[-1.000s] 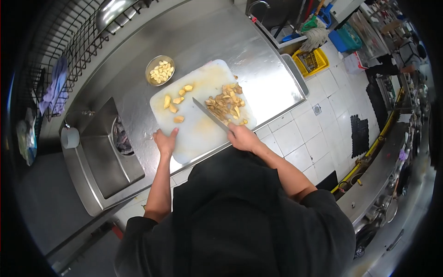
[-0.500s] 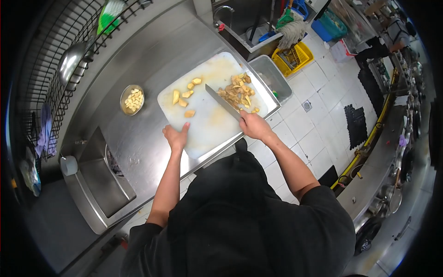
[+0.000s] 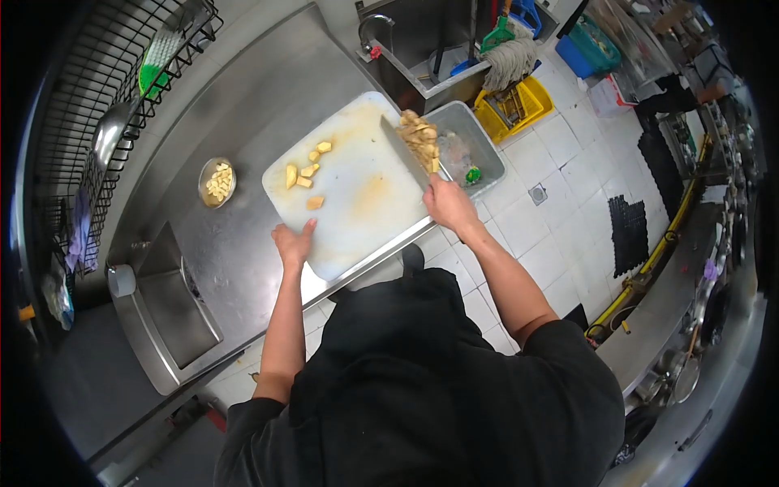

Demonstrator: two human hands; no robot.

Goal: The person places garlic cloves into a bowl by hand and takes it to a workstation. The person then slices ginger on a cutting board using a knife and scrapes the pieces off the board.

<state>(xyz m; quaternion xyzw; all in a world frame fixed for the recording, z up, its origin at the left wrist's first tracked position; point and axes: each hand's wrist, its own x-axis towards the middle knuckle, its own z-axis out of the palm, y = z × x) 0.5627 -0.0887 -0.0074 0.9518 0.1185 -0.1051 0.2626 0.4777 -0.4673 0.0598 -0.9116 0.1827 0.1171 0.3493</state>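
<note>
Right hand (image 3: 449,204) clenched around cleaver (image 3: 406,152) heaped with scraps (image 3: 419,135); left hand (image 3: 292,243) flat, open, on cutting board (image 3: 361,203).

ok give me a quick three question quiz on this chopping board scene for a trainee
1. True or false: the right hand holds a cleaver with brown trimmings piled against its blade.
2. Where does the left hand rest? A) in the small bowl B) on the near edge of the white cutting board C) on the sink tap
3. What lies off the board's right end, beside the trimmings?

Key: 1 true. 2 B. 3 a grey metal bin.
</note>
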